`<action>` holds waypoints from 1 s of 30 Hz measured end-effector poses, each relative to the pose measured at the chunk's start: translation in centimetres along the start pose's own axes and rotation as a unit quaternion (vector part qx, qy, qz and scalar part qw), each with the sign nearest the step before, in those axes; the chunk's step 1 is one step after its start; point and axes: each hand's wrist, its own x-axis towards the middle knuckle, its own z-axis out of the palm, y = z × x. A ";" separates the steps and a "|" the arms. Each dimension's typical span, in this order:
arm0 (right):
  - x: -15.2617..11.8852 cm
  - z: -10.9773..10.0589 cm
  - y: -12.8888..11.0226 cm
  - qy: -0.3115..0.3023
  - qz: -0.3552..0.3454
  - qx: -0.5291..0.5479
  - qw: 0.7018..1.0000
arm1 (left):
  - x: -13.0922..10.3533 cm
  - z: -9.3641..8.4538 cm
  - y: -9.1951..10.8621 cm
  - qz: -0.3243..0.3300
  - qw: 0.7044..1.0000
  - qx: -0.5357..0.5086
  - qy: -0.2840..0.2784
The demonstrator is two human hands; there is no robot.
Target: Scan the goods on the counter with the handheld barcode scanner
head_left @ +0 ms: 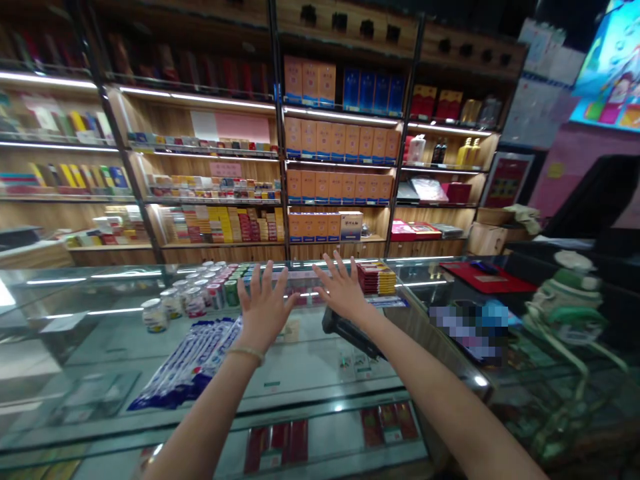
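Note:
Both hands are held out over a glass counter (310, 363), fingers spread and nothing in them. My left hand (265, 307), with a thin band on its wrist, is nearest to a row of small jars and cans (200, 293) and a fan of long blue-and-white packets (193, 360). My right hand (343, 290) hovers by a black handheld device (353, 333), perhaps a scanner, partly hidden behind the forearm. Just beyond that hand sits a stack of red and yellow small boxes (377, 277). I cannot tell whether either hand touches the glass.
Shelves of orange boxes (330, 140) and cigarette-like packs (225, 223) line the back wall. On the right stand a green-and-white bottle with a strap (570, 300), a red mat (487, 277) and a dark monitor (595, 200). Dark red packs (277, 447) lie under the glass.

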 end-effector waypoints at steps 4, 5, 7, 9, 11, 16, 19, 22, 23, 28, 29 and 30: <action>-1.7 -0.6 3.6 0.008 0.040 -0.028 0.999 | 1.4 1.6 3.0 0.017 1.000 -0.016 -0.009; -2.1 -0.6 4.5 0.007 0.050 -0.034 0.998 | 1.7 2.0 3.8 0.025 0.999 -0.018 -0.013; -2.9 -0.7 6.2 0.006 0.073 -0.044 0.996 | 2.2 2.9 5.3 0.037 0.999 -0.023 -0.019; -3.5 -0.9 7.8 0.008 0.093 -0.054 0.994 | 2.8 3.8 6.7 0.045 0.998 -0.030 -0.028; -3.9 -1.3 9.5 0.014 0.115 -0.063 0.991 | 3.5 4.5 7.9 0.052 0.997 -0.037 -0.038; -4.8 -2.0 13.9 0.032 0.188 -0.084 0.978 | 5.6 5.7 10.2 0.064 0.994 -0.044 -0.073; -5.7 -1.0 16.0 0.028 0.209 -0.093 0.973 | 6.6 6.7 11.6 0.079 0.991 -0.043 -0.094; -6.5 0.5 17.2 0.017 0.221 -0.096 0.970 | 7.5 7.9 12.8 0.097 0.988 -0.044 -0.116; -6.7 0.9 17.5 0.013 0.225 -0.095 0.970 | 7.7 8.2 13.2 0.100 0.987 -0.044 -0.121; -7.1 1.6 18.7 0.005 0.232 -0.094 0.968 | 8.1 9.3 14.5 0.129 0.972 -0.025 -0.193; -7.2 1.5 18.9 -0.001 0.236 -0.094 0.967 | 8.1 9.5 14.6 0.138 0.967 -0.021 -0.213; -7.3 1.5 19.1 -0.008 0.242 -0.093 0.966 | 8.0 9.6 14.7 0.147 0.962 -0.019 -0.228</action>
